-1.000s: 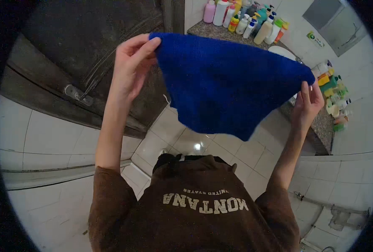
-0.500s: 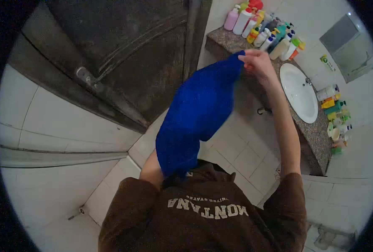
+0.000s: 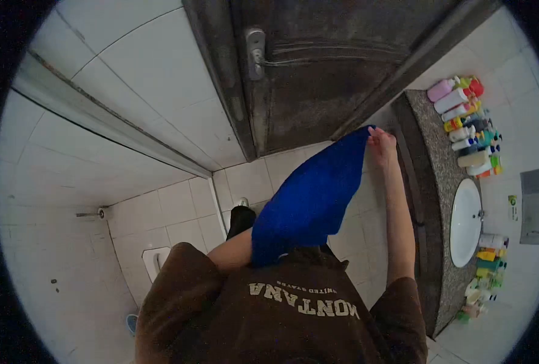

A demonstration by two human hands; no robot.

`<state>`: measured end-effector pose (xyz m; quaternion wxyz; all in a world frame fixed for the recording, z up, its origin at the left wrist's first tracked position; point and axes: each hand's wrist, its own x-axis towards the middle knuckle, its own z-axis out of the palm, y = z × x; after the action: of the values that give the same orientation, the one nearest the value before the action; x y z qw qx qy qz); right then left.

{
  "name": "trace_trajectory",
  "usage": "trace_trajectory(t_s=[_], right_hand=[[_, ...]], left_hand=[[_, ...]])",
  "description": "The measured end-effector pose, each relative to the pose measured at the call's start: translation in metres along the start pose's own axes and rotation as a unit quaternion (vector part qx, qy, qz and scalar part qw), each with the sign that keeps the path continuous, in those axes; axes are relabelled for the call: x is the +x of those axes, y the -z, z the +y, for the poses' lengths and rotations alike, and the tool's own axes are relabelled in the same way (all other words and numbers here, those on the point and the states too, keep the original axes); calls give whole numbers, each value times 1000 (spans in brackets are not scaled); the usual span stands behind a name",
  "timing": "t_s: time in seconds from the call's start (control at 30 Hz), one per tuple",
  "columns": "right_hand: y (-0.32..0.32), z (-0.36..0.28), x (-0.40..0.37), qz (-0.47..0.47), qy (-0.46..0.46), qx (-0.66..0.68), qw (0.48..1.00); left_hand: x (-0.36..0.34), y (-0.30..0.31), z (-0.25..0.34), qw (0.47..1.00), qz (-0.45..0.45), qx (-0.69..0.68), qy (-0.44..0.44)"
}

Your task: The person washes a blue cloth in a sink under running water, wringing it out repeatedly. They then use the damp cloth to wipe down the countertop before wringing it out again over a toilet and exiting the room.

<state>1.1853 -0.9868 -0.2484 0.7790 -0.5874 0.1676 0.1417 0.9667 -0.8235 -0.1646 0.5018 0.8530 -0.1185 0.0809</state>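
Single head view, steeply down, right hand [image 3: 382,144] ahead.

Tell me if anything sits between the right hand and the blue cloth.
Nothing visible does. The right hand grips the blue cloth directly at its upper corner. The cloth's lower end covers the left hand, so that grip cannot be seen.

Blue towel [image 3: 309,197] now narrow, diagonal
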Motion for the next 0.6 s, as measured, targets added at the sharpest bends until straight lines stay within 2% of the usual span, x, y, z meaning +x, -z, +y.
trace_trajectory(t_s=[0.03, 0.1, 0.13, 0.17, 0.2, 0.23, 0.3, 0.33, 0.37, 0.4, 0.43, 0.47, 0.53, 0.57, 0.6], right_hand=[[-10, 4, 1, -10, 3, -4, 1000], [-47, 6, -20, 99, 134, -163, 972], [-61, 9, -24, 95, 139, -164, 972], [-75, 11, -29, 52, 309, -238, 919], [-91, 13, -33, 5, 467, -303, 831], [-109, 15, -36, -3, 473, -306, 826], [-150, 20, -43, -84, 500, -373, 777], [-169, 28, -37, -85, 552, -324, 764], [-188, 31, -40, -90, 557, -322, 760], [-206, 32, -43, -39, 635, -318, 703], [-219, 33, -46, 12, 704, -309, 639], [-225, 35, -47, 10, 706, -306, 639], [-237, 39, -48, 22, 722, -334, 605], [-242, 45, -44, 27, 724, -330, 604], [-244, 55, -37, 4, 587, -297, 753]], left_hand=[[4, 9, -10, 1000, 5, 19, 10], [8, 30, -32, 998, 7, 54, 29], [-7, 52, -46, 997, 6, 71, 37], [-16, 67, -58, 995, 8, 86, 46], [-23, 77, -69, 993, 12, 99, 56], [-30, 86, -79, 991, 16, 113, 67], [-37, 104, -100, 985, 25, 145, 86], [-47, 115, -112, 982, 27, 162, 96], [-49, 120, -119, 978, 29, 178, 107], [-55, 124, -124, 977, 36, 179, 108], [-65, 129, -128, 967, 91, 235, 45], [-72, 134, -130, 946, 142, 290, -17], [-81, 145, -130, 946, 140, 292, -16], [-89, 151, -130, 947, 136, 290, -15], [-85, 156, -131, 949, 130, 287, -15]])
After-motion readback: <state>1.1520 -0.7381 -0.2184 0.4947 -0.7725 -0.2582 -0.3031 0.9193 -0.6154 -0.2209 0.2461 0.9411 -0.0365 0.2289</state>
